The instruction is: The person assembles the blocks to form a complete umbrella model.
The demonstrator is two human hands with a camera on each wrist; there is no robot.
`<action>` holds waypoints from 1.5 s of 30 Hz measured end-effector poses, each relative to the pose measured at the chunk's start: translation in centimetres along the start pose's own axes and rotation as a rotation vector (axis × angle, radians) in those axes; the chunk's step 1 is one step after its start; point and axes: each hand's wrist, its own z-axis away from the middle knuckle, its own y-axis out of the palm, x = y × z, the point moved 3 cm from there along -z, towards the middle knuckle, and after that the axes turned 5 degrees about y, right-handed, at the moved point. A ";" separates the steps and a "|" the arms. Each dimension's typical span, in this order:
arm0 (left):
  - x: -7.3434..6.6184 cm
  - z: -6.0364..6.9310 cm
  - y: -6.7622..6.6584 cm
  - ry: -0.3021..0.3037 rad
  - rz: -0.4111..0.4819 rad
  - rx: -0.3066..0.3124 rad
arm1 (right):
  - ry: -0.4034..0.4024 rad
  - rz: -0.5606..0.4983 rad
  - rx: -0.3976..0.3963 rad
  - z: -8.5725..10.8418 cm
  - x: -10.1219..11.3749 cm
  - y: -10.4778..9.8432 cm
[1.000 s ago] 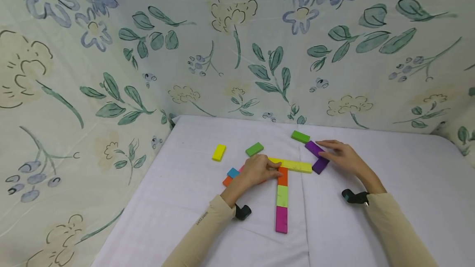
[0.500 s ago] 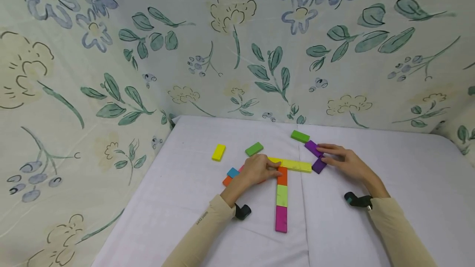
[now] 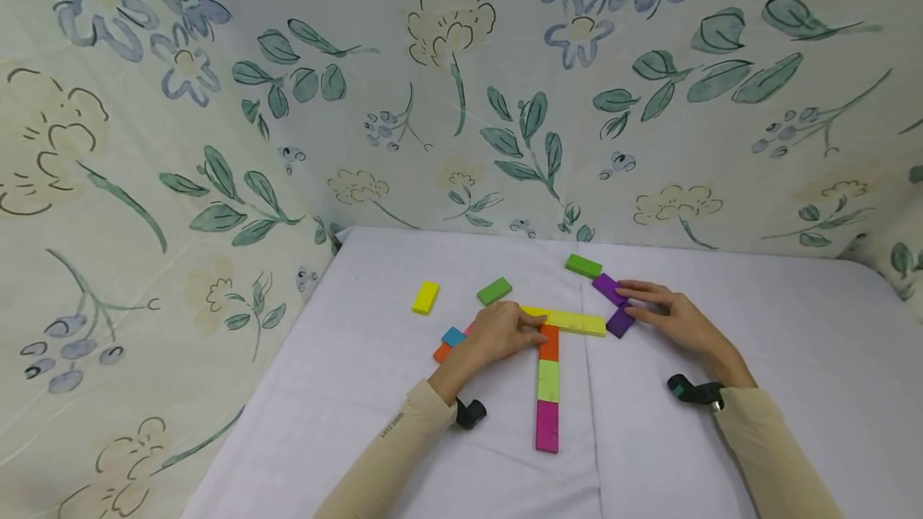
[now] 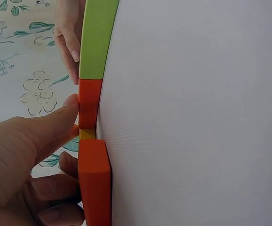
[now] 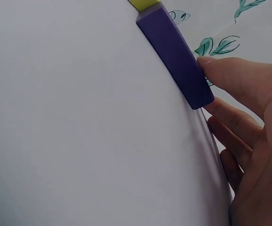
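In the head view my left hand (image 3: 496, 333) rests at the top of an upright row of flat blocks. Its thumb and forefinger touch the orange block (image 3: 550, 344) and the yellow bar (image 3: 577, 323) above it. Below the orange come a lime block (image 3: 549, 381) and a magenta block (image 3: 547, 427). My right hand (image 3: 678, 323) touches two purple blocks, an upper one (image 3: 608, 287) and a lower one (image 3: 619, 323), meeting at an angle. In the right wrist view its thumb lies against the lower purple block (image 5: 176, 59). The left wrist view shows another orange block (image 4: 94, 183) beside my fingers.
A green block (image 3: 583, 265) adjoins the upper purple one. Another green block (image 3: 494, 290) and a yellow block (image 3: 425, 297) lie at the left. A blue block (image 3: 453, 336) and an orange one are partly covered by my left hand. White cloth (image 3: 793, 343) covers the table.
My right hand has shifted slightly down and to the right, and the purple blocks have turned a little, the lower one moving slightly left. My left hand has stayed in place.
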 end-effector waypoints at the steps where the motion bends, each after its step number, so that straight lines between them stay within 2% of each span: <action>1: -0.1 0.0 0.0 0.008 -0.009 0.000 | 0.004 -0.002 -0.002 0.0 0.0 0.0; 7: -0.3 0.4 -0.3 0.070 -0.058 -0.026 | 0.019 -0.015 -0.014 0.3 0.0 0.0; 12: 0.3 0.4 -2.0 0.073 -0.045 -0.109 | 0.008 -0.016 -0.016 0.1 0.0 0.1; 16: 1.8 0.0 -3.7 0.029 -0.032 -0.185 | 0.013 -0.028 -0.013 0.0 -0.1 0.2; 20: 3.5 -0.2 -4.8 -0.061 -0.007 -0.219 | 0.012 -0.036 -0.012 -0.1 -0.1 0.2; 23: 4.6 -0.4 -5.0 -0.140 -0.014 -0.204 | 0.007 -0.038 -0.017 -0.1 -0.2 0.2; 27: 5.7 -0.5 -4.9 -0.202 -0.004 -0.178 | -0.004 -0.038 -0.022 0.0 -0.3 0.3; 35: 6.9 -1.0 -4.8 -0.213 0.089 -0.143 | -0.023 -0.028 -0.033 -0.1 -0.6 0.5; 45: 7.7 -1.4 -4.6 -0.247 0.207 -0.115 | -0.021 -0.029 -0.044 -0.1 -0.5 0.5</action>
